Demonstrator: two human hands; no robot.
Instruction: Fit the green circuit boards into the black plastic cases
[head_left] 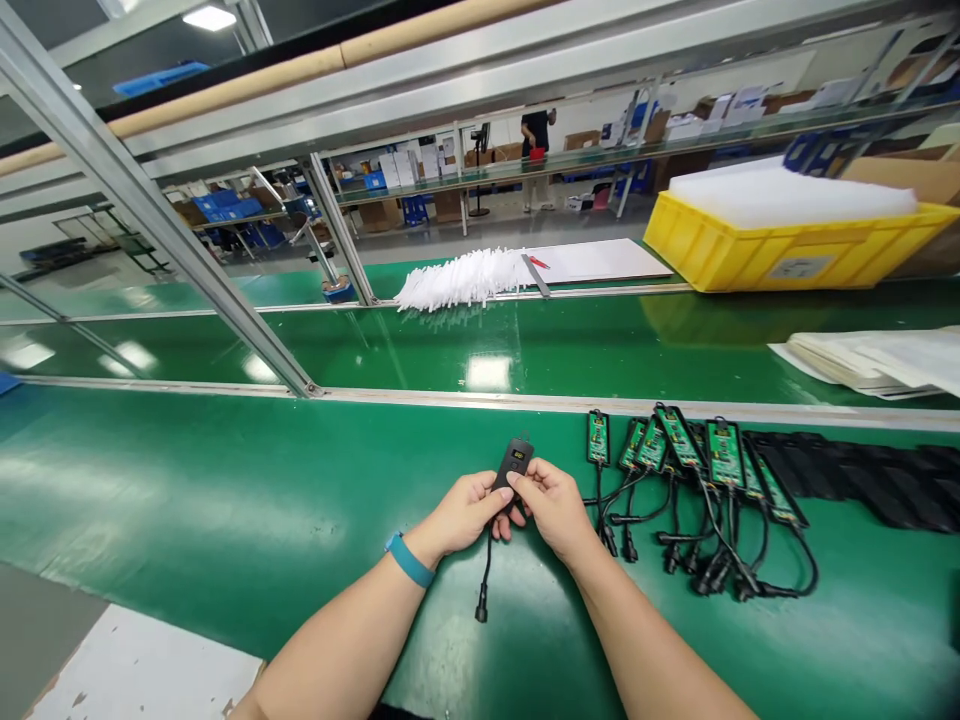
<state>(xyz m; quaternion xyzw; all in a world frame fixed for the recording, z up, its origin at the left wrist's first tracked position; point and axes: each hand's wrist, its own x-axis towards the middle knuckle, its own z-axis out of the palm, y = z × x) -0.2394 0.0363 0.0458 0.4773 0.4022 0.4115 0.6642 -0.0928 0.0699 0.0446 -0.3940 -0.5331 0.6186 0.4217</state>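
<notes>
Green worktop (225,480), smooth and glossy, fills the foreground of the head view, its far edge bounded by a pale rail (465,401). From my remote station I find the black unit (514,466) held over the worktop's middle, towards that far edge. Left grip (466,510) and right grip (553,503) are both clamped on it, thumbs on its face. I judge the step in hand to be pressing or checking the casing; the next move calls for steady support from both sides, with the cable (488,563) hanging free. Casing: slim, oblong, apparently matt plastic, small display. Along the far edge, rightwards, I record green circuit boards (725,455) in dark shells, leads tangled, then flat dark pieces (862,475), overlapping.
</notes>
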